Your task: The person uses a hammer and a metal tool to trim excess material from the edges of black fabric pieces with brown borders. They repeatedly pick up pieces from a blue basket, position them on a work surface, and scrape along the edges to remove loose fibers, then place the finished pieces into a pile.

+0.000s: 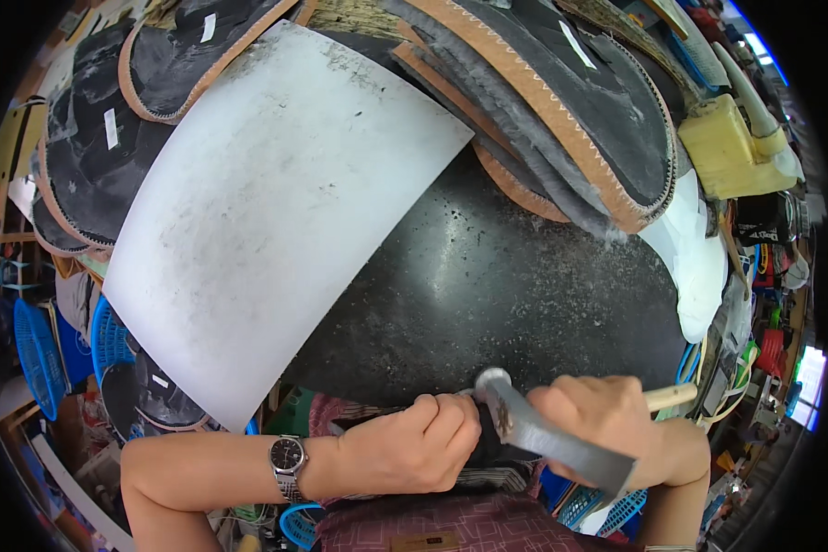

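Observation:
My right hand (598,414) is wrapped round a hammer, whose pale wooden handle juts out to the right of the fist. The grey metal hammer head (547,434) has a round face at its upper left and a broad flat claw end at its lower right. Just left of that head, my left hand (423,440) is closed, with a silver wristwatch (287,454) on its wrist. Something dark (492,440) shows between my left fingers and the hammer head; its kind is hidden. Both hands are in front of my body at the near edge of a black work surface (442,285).
A large white sheet (258,212) lies across the left of the work surface. Black sole-shaped pieces with tan stitched edges and grey fleece (570,101) are stacked at the back and left. A yellowish block-like container (722,147) stands back right; a blue basket (37,359) sits far left.

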Demonstrator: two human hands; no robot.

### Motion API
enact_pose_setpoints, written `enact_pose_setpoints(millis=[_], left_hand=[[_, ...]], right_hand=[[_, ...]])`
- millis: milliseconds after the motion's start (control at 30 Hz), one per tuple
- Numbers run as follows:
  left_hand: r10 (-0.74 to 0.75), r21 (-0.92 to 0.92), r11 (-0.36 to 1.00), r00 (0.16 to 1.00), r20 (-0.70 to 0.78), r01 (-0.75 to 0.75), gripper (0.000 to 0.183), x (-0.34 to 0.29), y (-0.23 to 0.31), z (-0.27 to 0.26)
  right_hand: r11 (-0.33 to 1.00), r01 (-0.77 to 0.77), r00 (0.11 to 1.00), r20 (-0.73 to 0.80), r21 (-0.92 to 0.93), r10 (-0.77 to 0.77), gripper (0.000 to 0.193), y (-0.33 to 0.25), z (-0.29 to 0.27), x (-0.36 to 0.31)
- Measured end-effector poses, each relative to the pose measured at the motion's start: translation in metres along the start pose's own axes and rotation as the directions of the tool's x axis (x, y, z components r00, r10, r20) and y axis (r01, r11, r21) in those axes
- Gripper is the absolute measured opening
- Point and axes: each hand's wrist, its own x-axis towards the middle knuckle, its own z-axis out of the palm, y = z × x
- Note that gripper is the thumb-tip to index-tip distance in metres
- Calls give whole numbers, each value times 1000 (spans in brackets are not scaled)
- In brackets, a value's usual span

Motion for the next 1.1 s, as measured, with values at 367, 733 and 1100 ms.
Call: enact_pose_setpoints(millis=[367, 733, 1100], left_hand=[[-301, -400, 864, 951, 74, 305, 18, 4, 3, -2], [29, -513, 858, 1000, 8, -20, 10, 94, -26, 43], [517, 88, 845, 848, 116, -528, 19, 89, -22, 26]], right_hand=[[961, -160, 974, -121, 226, 190, 21, 0, 25, -39], [902, -421, 875, -221, 96, 431, 22, 12, 31, -101], [970, -229, 918, -312, 80, 243, 18, 31, 25, -86]])
